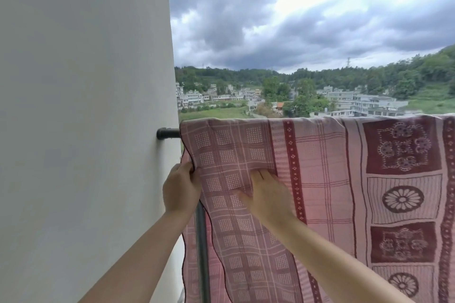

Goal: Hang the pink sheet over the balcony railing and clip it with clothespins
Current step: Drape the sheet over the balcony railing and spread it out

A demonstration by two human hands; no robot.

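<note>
Patterned pink sheet [320, 179] hangs draped over railing [168, 133].

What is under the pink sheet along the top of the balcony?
The pink sheet drapes over the railing, whose dark bar shows only at the wall; a dark post shows at the sheet's edge. The rest is covered. No clothespins visible.

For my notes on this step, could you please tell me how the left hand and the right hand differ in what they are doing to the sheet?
The left hand pinches the sheet at its side edge near the wall; the right hand presses on its front face, farther in. The left hand's fingers curl round the cloth; the right hand's lie straight. Both touch the sheet below the railing.
</note>
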